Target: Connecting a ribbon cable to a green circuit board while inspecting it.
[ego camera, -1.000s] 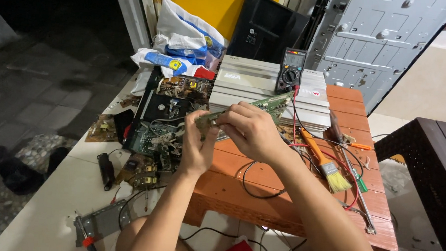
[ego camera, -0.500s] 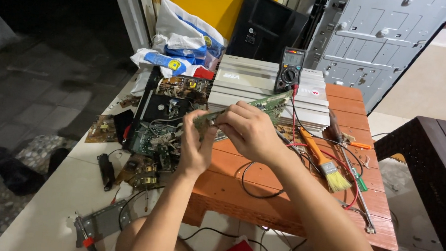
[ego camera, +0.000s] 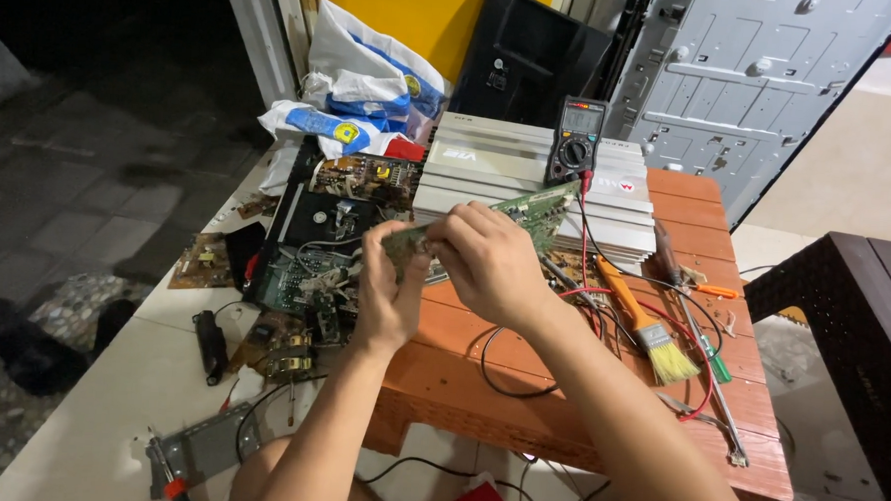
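**2 hands hold a green circuit board over an orange table**

The left hand (ego camera: 388,298) and the right hand (ego camera: 490,262) both hold 1 green circuit board (ego camera: 537,209) above the low orange wooden table (ego camera: 559,406). The board is tilted, with its far end pointing up toward the multimeter (ego camera: 575,141). The fingers of the left hand are closed on the near end of the board, thumb on top. The fingers of the right hand are curled together over the middle of the board and grip it from above.

The multimeter leans upright on a silver ribbed amplifier case (ego camera: 509,178), which lies at the back of the table. Its red and black leads (ego camera: 604,298) run down over the table top. To the right of the hands lies a paintbrush with an orange handle (ego camera: 638,324), and just beside it a green-handled screwdriver (ego camera: 707,347).

To the left of the table, an open black chassis (ego camera: 310,250) lies on the white floor; it holds boards, wires and small parts. Behind it stands a white and blue plastic bag (ego camera: 368,82); what is inside I cannot tell. More loose boards (ego camera: 205,260) lie on the floor near the chassis.
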